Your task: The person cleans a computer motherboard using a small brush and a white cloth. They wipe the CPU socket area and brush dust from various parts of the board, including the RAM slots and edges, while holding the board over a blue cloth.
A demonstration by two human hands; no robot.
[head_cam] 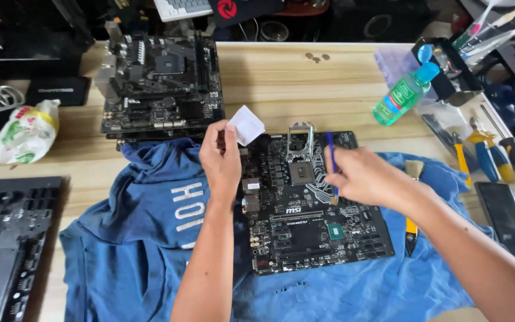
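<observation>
The circuit board (311,209), flat, black and dense with small parts, lay on a rumpled blue cloth (150,238) spread over the pale wooden surface (281,77). The left hand (220,156) pinched a small white square wipe (246,124) just above the board's left edge. The right hand (365,176) gripped a thin blue brush (332,164) beside the open metal socket (300,149). A green plastic bottle (403,92), screwdrivers (496,158) and more dark boards (161,83) crowded the cluttered workshop surface.

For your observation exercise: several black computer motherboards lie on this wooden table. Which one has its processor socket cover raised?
The black motherboard on the blue cloth, between both hands; its metal socket cover stands upright.
</observation>
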